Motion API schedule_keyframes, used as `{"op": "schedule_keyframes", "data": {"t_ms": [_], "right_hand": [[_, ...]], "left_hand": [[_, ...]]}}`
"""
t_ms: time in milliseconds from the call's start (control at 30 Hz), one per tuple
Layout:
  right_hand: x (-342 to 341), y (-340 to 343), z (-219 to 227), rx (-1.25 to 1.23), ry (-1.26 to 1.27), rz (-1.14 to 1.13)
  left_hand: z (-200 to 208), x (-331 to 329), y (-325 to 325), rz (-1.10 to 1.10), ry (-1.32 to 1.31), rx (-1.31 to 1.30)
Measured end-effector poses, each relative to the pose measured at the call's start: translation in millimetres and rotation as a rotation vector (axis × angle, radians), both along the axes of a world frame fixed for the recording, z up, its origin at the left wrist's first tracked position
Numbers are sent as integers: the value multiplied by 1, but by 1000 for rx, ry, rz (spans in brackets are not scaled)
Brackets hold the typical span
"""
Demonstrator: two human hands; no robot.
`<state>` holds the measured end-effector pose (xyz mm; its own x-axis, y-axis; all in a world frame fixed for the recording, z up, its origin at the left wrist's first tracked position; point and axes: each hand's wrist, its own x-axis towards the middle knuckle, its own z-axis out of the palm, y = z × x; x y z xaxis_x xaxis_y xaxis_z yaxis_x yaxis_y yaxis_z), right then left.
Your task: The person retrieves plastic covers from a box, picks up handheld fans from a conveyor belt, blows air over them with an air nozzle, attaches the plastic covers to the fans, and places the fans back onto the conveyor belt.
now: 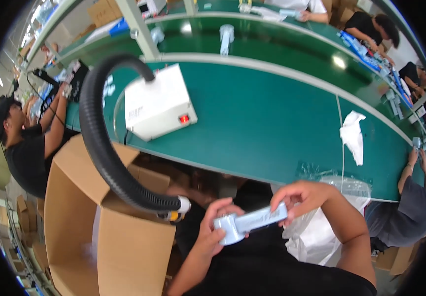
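Note:
In front of my body I hold a light-blue handheld device (259, 220) with a short cylindrical head and a flat, straight handle. My left hand (214, 228) is wrapped around the cylindrical head. At the other end, my right hand (299, 198) pinches the tip of the handle, which points to the right and slightly up. Left of my left hand hangs the white and yellow end of a black corrugated hose (97, 133). The hose arches over from a white box (158, 103) with a red switch, standing on the green table (257, 123).
An open cardboard box (134, 251) stands at lower left, under the hose. White plastic bags (316, 234) hang by my right forearm. A crumpled white cloth or paper (353, 137) lies on the table's right. Beyond the table, a green conveyor carries a similar light-blue device (226, 39). Several people work around.

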<state>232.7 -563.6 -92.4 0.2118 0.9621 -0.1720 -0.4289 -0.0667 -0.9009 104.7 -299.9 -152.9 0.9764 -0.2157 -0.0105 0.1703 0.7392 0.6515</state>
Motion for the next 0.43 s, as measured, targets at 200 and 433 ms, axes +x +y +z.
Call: {"op": "schedule_keyframes", "data": {"t_ms": [200,433], "right_hand": [[-10,-5,-41,381,-1,-127],[-31,-9,-57,309,211,-221]], "left_hand": [[15,-2,3,-5,-165,190],[21,-17,9,10,-193,292]]}}
